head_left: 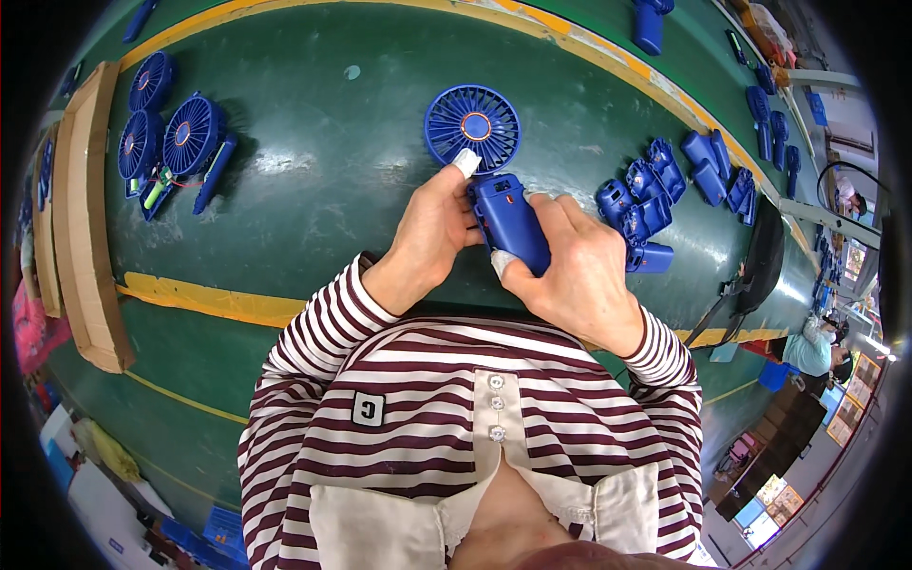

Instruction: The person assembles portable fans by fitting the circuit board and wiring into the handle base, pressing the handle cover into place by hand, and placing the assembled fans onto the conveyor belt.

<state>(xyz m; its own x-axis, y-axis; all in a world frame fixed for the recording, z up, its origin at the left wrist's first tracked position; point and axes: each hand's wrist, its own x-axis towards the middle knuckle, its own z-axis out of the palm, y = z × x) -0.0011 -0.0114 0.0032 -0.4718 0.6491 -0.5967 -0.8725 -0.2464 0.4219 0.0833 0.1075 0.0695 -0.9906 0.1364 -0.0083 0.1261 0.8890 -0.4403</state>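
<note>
A blue handheld fan [511, 223] is held between both hands over the green table, its round slotted head [474, 122] pointing away from me. My left hand [429, 226] grips it at the neck, the white-wrapped thumb lying against the lower rim of the head. Around the right side and bottom of the handle, my right hand [581, 266] is closed, its thumb also wrapped in white. The handle's smooth blue face is up, with a small slot near the top. The left fingers are partly hidden behind the handle.
At the left lie several fan heads [192, 135], with an opened handle showing a green cell [155, 193]. Blue casing parts [646, 195] are heaped right of my hands, more shells [714, 169] beyond. A cardboard tray [87, 218] edges the left side; a black bag [762, 252] hangs at the right.
</note>
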